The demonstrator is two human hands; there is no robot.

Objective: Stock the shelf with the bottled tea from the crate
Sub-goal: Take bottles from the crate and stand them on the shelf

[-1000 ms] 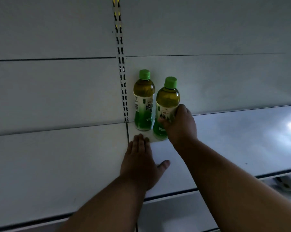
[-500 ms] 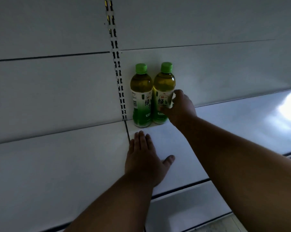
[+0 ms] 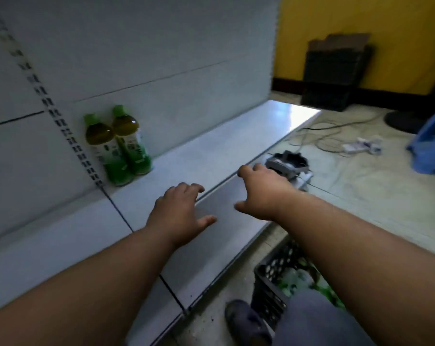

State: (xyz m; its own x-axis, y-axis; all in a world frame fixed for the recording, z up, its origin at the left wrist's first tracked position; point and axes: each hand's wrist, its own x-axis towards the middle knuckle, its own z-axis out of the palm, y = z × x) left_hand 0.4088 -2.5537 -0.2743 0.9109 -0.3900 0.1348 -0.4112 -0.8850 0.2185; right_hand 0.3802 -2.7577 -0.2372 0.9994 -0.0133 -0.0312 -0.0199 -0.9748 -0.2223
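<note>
The room had a yellow wall (image 3: 398,33) at the far end and a pale tiled floor (image 3: 361,208) with loose cables on it. In front of me ran the long white metal shelf (image 3: 211,151), with a white back panel behind it.

Down by my right leg sat the black plastic crate with holes in its sides (image 3: 268,283). It stood on the floor, just beside the front edge of the shelf, and I could see green bottle tops inside it. My right arm crossed over it.

Two clear plastic tea bottles with green caps and green labels (image 3: 119,148) stood upright at the back of the shelf, touching each other, next to the slotted metal strip (image 3: 69,136).

My right hand (image 3: 263,193) was out past the shelf's front edge, fingers loose and spread, with nothing in it. My left hand (image 3: 179,216) hung over the shelf, fingers a little bent, also with nothing in it.

The crate lay below and to the right of both hands. My right hand was on the crate's side, so I think it was the one to reach down for the next bottle.
</note>
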